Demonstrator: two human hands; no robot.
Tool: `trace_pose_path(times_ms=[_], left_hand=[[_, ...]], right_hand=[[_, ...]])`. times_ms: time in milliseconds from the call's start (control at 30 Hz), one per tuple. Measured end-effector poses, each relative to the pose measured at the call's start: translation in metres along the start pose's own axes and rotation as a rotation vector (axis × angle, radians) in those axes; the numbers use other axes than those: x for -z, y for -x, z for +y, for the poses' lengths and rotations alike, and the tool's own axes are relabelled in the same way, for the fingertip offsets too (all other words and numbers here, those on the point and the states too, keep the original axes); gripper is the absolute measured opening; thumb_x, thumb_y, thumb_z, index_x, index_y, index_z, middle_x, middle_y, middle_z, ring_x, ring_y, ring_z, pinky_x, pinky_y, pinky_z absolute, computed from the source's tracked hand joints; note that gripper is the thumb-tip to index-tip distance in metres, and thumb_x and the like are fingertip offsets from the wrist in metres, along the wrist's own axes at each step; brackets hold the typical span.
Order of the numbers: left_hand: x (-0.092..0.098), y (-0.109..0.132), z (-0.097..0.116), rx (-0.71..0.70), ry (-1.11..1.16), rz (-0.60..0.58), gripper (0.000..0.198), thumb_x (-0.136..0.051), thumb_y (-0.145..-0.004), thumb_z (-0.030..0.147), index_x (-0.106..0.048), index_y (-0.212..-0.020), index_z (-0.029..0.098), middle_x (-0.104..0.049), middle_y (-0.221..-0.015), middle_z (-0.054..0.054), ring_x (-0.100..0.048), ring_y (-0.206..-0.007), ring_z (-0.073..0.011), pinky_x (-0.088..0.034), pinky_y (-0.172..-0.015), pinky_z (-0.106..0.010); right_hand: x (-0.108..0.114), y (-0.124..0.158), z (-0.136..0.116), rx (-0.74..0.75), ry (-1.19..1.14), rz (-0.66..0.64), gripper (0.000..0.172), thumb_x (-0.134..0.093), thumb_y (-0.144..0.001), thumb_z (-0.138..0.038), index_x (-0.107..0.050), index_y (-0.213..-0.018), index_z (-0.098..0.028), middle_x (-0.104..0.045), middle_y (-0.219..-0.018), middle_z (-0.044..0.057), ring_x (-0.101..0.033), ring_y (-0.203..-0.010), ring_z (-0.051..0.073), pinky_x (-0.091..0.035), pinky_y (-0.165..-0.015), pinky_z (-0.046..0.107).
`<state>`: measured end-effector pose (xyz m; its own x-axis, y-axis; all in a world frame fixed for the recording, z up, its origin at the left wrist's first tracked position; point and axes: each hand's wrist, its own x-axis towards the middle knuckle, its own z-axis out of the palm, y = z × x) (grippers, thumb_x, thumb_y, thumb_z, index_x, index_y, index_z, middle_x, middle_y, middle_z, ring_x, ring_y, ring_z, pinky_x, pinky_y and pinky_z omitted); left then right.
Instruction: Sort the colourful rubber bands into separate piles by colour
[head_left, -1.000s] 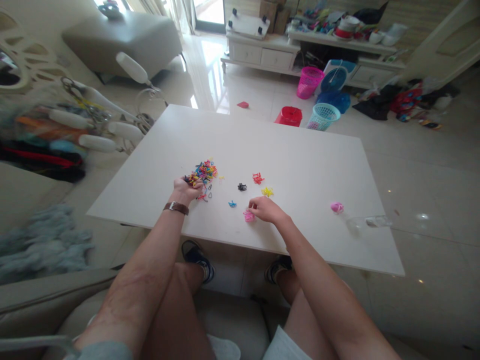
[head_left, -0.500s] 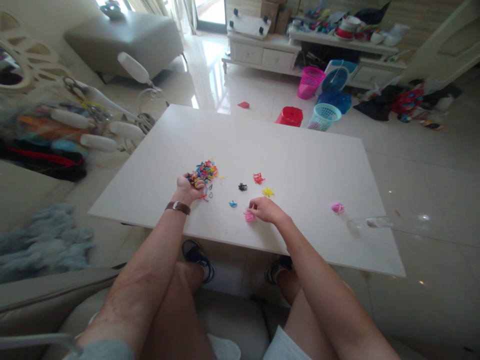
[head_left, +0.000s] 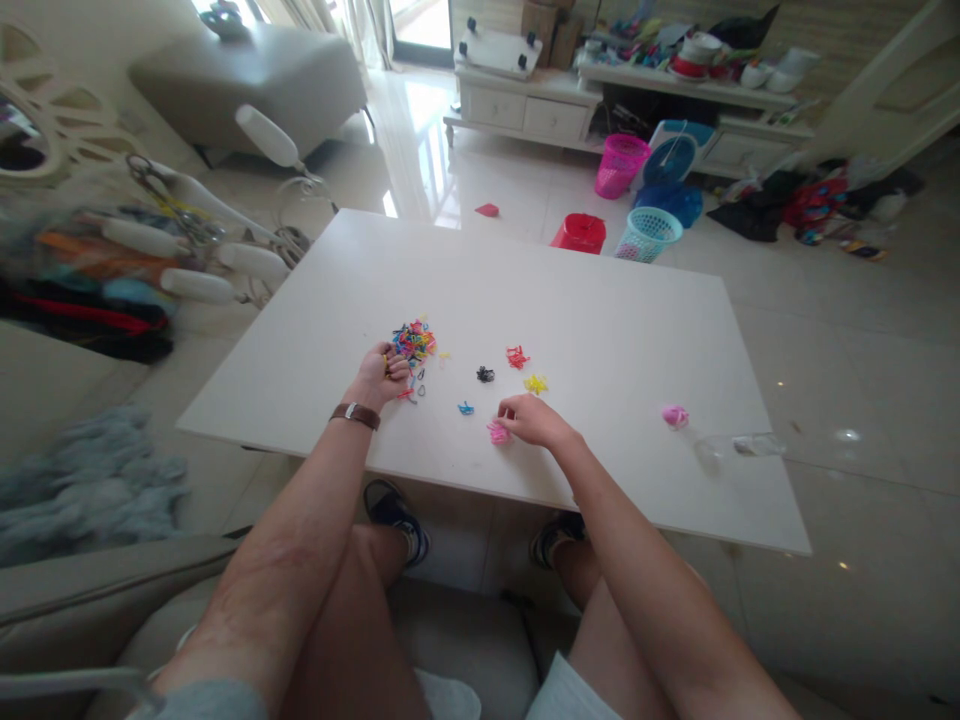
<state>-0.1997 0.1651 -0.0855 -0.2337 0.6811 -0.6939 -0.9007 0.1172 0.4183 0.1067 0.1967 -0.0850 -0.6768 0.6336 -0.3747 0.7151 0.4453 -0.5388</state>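
Observation:
On the white table [head_left: 600,330], a mixed pile of small colourful rubber bands [head_left: 415,341] lies at the left. My left hand [head_left: 381,374] is at its near edge, palm turned up and fingers curled round several bands, of which yellow and dark bits show. My right hand [head_left: 529,418] hovers over a pink heap of bands [head_left: 499,433], thumb and fingertips pressed together. Whatever is in that pinch is too small to make out. Separate little heaps lie around: blue bands [head_left: 466,408], black bands [head_left: 485,374], red bands [head_left: 517,357] and yellow bands [head_left: 535,384].
Toward the table's right side lie a pink-purple bundle [head_left: 675,417] and a clear container [head_left: 756,445]. Past the far edge, a red bin [head_left: 581,233] and a light blue basket [head_left: 649,234] stand on the floor. A lamp with white shades [head_left: 266,135] is at the left.
My left hand has drawn slightly back from the mixed pile and turned, and fewer bands show in it. My right hand stays at the pink heap.

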Motion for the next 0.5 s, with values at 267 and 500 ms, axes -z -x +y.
trace_pose_path(times_ms=[267, 500], left_hand=[[-0.0028, 0.0028, -0.0023, 0.001, -0.036, 0.017, 0.036, -0.044, -0.097, 0.013, -0.027, -0.066, 0.023, -0.023, -0.046, 0.009, -0.026, -0.031, -0.0037, -0.018, -0.030, -0.014], [-0.0066, 0.0058, -0.0033, -0.008, -0.073, 0.108, 0.030, -0.044, -0.100, 0.016, -0.036, -0.072, 0.021, -0.035, -0.054, 0.007, -0.040, -0.037, -0.0035, -0.021, -0.031, -0.010]], right_hand=[[-0.0005, 0.0001, 0.0010, -0.003, -0.019, 0.000, 0.012, -0.067, -0.093, -0.023, -0.078, -0.094, -0.019, -0.079, -0.092, 0.006, -0.070, -0.081, 0.015, -0.045, -0.071, 0.022], [-0.0008, -0.0004, 0.0018, 0.005, -0.024, 0.008, 0.012, -0.066, -0.092, -0.022, -0.078, -0.093, -0.019, -0.079, -0.092, 0.006, -0.069, -0.079, 0.015, -0.045, -0.070, 0.023]])
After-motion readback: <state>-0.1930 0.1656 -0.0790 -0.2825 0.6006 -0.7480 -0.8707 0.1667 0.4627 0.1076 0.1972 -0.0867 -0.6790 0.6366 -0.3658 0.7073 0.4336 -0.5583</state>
